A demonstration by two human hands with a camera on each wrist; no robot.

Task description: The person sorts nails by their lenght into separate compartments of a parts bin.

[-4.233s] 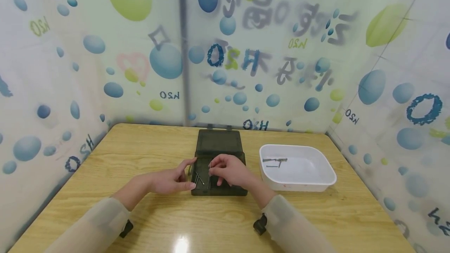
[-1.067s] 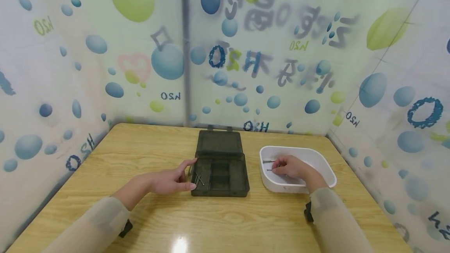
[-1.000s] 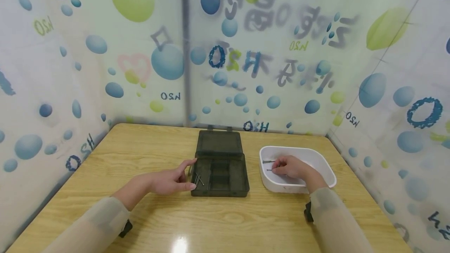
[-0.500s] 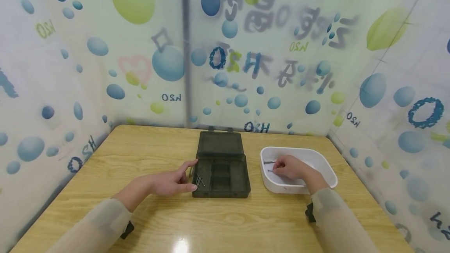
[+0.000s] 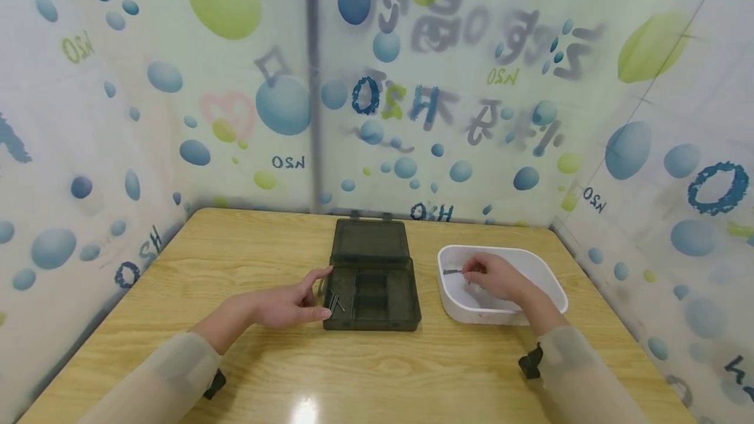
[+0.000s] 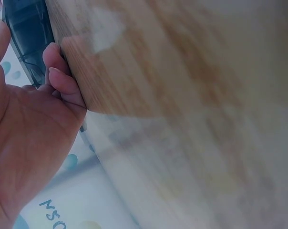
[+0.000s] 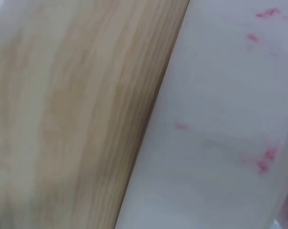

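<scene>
In the head view, a dark green see-through plastic box (image 5: 371, 330) lies with its lid (image 5: 370, 239) folded back. My left hand (image 5: 284, 305) rests on the box's left side, thumb and forefinger spread and touching its edge; in the left wrist view, other fingers (image 6: 63, 81) curl beside the box. Several thin metal screws (image 5: 336, 303) lie in the left compartment, close to my thumb. Inside the white tub (image 5: 489, 317), my right hand (image 5: 497, 276) pinches what looks like a thin screw, mostly hidden by the fingers. Another screw (image 5: 451, 271) lies on the tub's floor just left of them.
The wooden table (image 5: 265, 371) carries the box at the centre and the tub to its right. Patterned curtains (image 5: 412, 84) stand behind the table and on both sides. The right wrist view shows the tub's outer wall (image 7: 206, 119) with pink marks.
My right hand has moved from the box to the tub, then lifted slightly with the small screw that lay by its fingertips. My left hand has stayed at the box.
</scene>
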